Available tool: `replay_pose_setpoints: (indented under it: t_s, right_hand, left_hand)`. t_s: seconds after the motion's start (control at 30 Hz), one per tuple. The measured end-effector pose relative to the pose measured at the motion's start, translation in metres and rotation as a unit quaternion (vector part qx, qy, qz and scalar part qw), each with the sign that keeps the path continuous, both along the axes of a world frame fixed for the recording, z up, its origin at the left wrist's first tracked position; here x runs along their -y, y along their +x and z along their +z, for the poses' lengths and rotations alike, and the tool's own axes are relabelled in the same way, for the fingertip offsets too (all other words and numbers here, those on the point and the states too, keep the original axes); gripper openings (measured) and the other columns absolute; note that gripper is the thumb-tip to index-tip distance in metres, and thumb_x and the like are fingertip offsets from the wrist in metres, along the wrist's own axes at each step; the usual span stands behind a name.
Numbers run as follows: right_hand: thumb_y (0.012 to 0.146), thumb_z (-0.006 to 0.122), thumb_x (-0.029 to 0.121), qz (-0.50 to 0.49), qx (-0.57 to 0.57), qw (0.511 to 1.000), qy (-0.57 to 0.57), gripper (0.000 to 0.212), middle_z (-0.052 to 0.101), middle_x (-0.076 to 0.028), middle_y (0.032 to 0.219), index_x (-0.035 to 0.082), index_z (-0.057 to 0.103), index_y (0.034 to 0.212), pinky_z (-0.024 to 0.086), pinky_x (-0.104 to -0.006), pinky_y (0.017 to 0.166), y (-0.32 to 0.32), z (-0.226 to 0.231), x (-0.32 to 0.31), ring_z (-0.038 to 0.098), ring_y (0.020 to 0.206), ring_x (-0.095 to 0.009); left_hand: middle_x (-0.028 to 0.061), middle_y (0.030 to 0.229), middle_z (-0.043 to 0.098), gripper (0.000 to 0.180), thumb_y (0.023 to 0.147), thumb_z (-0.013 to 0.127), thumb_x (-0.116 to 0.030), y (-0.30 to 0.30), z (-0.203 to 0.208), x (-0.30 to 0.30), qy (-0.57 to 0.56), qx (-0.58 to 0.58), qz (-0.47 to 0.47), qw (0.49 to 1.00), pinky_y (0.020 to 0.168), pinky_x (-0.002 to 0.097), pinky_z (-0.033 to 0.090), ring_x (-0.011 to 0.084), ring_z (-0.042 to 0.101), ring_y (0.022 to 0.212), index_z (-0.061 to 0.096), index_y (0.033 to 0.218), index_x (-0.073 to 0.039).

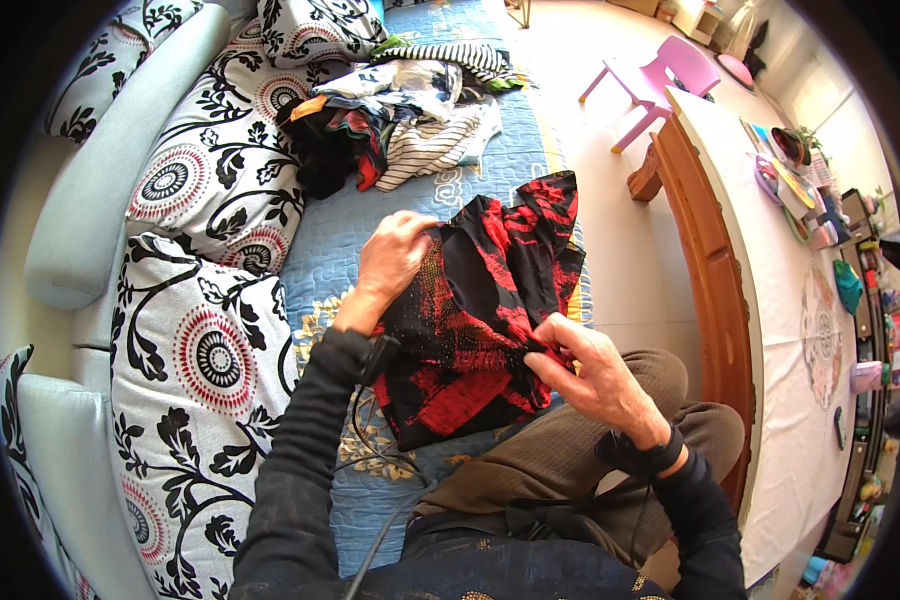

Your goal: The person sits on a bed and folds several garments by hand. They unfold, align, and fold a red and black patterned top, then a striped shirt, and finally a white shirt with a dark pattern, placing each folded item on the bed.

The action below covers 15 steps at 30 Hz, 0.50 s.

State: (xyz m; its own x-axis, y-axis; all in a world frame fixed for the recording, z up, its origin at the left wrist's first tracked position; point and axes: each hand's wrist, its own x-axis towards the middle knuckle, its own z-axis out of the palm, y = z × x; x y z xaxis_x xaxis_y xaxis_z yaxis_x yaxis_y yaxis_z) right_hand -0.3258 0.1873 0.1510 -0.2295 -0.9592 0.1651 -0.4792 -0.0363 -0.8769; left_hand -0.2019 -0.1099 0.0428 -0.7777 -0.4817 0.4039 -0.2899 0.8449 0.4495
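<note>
**Both hands on red-black garment, sofa front edge**

Left hand [395,255] grips the upper edge of the red-and-black garment [480,310]; right hand [590,370] pinches its lower right side. Garment spread betw. them, over the blue quilted sofa cover [320,250] at its front edge, partly on the person's lap. Clothes pile [400,120] lies well apart, toward the sofa's far end. Patterned cushions [210,350] along the back.

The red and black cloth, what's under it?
Under the red and black cloth lie the blue quilted cover and the person's knee. What else it covers cannot be seen.
</note>
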Motion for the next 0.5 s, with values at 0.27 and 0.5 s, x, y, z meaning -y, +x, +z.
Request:
replay_pose_setpoints:
  t_s: [0.27,0.5]
  right_hand:
    - [0.098,0.065,0.008,-0.065,0.172,0.981,0.055,0.011,0.042,0.006,0.086,0.003,0.057,0.104,0.034,-0.021,0.066,0.001,-0.005,-0.054,0.037,0.075,-0.004]
    - [0.089,0.076,0.004,-0.107,0.117,0.987,-0.011,0.024,0.065,-0.009,0.089,-0.002,0.063,0.109,0.049,-0.0302,0.075,-0.003,0.004,-0.078,0.06,0.079,-0.017]
  left_hand:
    - [0.0086,0.148,0.049,0.07,0.077,0.058,0.009,-0.086,-0.001,0.004,-0.17,0.132,-0.21,0.954,0.106,0.0437,0.048,0.0363,0.052,0.129,0.065,0.133,-0.032]
    - [0.008,0.156,0.042,0.062,0.077,0.061,0.003,-0.098,0.005,-0.008,-0.18,0.125,-0.337,0.916,0.115,0.0478,0.039,0.0341,0.044,0.141,0.07,0.127,-0.032]
